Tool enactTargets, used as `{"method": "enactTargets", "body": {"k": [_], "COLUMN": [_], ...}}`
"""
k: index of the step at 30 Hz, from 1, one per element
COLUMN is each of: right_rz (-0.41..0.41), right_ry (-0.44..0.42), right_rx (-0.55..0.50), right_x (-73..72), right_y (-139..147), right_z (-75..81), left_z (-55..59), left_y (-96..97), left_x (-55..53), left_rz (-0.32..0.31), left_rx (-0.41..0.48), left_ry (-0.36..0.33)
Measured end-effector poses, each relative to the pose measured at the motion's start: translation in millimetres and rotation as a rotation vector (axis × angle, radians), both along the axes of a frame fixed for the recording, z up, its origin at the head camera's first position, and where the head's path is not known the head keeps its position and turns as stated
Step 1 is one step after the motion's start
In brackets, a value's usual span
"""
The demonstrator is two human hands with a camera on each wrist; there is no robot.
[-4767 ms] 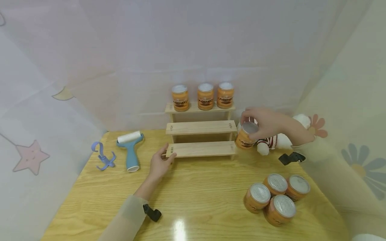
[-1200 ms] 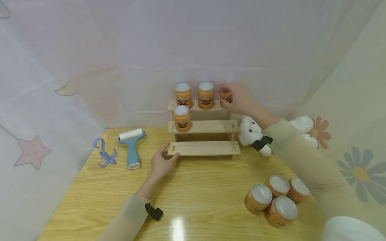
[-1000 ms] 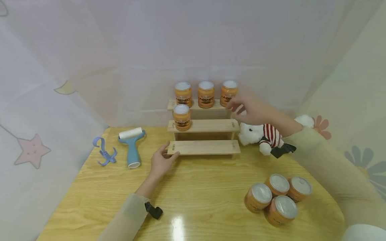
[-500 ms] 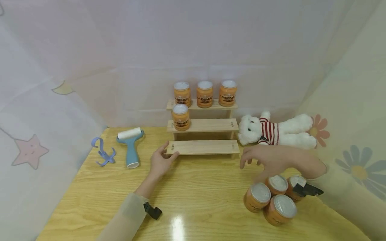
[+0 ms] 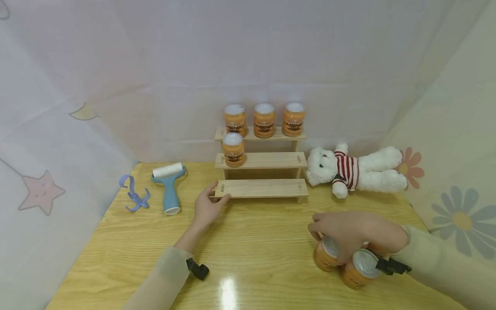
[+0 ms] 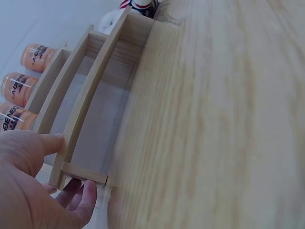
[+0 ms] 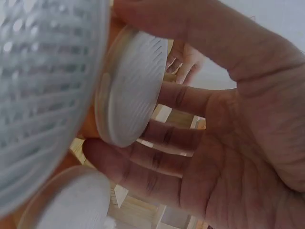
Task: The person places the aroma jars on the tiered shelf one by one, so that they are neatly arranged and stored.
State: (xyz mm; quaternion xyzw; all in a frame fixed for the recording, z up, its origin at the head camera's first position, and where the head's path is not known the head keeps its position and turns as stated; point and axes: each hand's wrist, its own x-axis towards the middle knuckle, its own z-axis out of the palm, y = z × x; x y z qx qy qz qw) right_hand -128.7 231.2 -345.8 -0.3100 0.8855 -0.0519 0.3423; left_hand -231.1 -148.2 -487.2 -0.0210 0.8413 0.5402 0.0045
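Note:
My left hand (image 5: 207,209) grips the left end of the three-tier wooden shelf (image 5: 263,188). In the left wrist view its thumb rests on the lowest board and its fingers curl at the end support (image 6: 85,172). My right hand (image 5: 354,230) is at the cluster of cans on the right of the table, its thumb and fingers around the leftmost orange can (image 5: 324,258). The right wrist view shows this can's ribbed silver lid (image 7: 133,88) between them. Three orange cans, one of them the middle can (image 5: 264,122), stand on the top tier. Another can (image 5: 234,154) stands at the middle tier's left end.
Beside the held can stands another can (image 5: 360,269); the rest of the cluster is mostly hidden by my right hand. A white teddy bear (image 5: 348,170) lies right of the shelf. On the left lie a blue-handled lint roller (image 5: 169,189) and a purple hook (image 5: 134,196).
The can my right hand held beside the shelf now stands on the middle tier's left. That hand touched the top-right can, then came down to the cluster and took hold of another. My left hand stayed.

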Motion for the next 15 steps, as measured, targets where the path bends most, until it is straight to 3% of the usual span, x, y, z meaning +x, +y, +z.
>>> {"method": "enactTargets", "body": {"k": [6,11,15], "right_rz": [0.095,0.138,0.165], "right_ry": [0.085,0.144,0.239], "right_rx": [-0.142,-0.206,-0.255], "right_x": [-11.4,-25.0,-35.4], "right_y": [6.1,12.4,13.8], "right_z": [-0.8,19.7,39.4], "left_z": [-0.5,-1.1,0.4], "left_y": [0.8,2.4,3.5], "left_x": [0.2,-0.3,0.3], "left_rz": [0.005,0.009,-0.020], "left_rx": [-0.029,-0.045,-0.126], "left_ry": [0.030,0.034,0.086]}}
